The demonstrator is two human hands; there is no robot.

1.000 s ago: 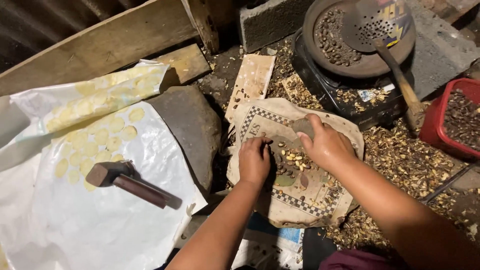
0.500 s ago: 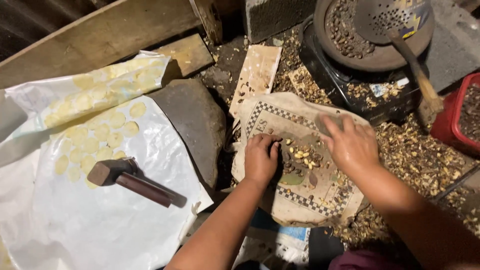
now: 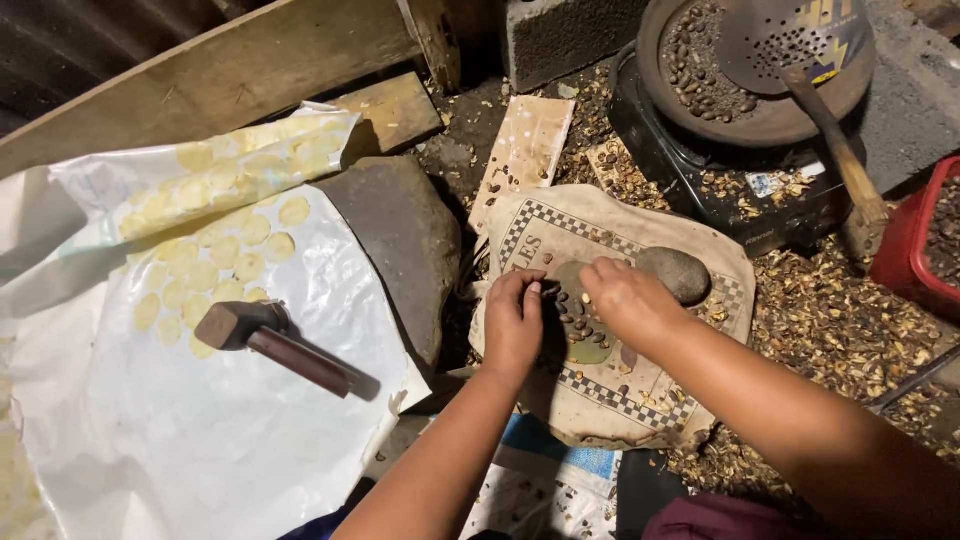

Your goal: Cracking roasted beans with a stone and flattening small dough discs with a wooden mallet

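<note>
My left hand pinches a small dark seed at its fingertips, over a pale cloth sack with a checkered border. My right hand rests fingers-down on a scatter of dark seeds on a flat patch in the middle of the sack; I cannot see whether it grips any. A rounded grey stone lies on the sack just right of my right hand, apart from it.
A wooden mallet lies on a white plastic sheet with several flattened yellow discs. A big dark flat rock sits between sheet and sack. A pan of roasted seeds with a perforated skimmer stands behind, with a red tub at right and husks on the ground.
My right hand let go of the rounded stone, which now lies uncovered, and moved left onto the seeds. My left hand stays at the seeds, fingers pinched.
</note>
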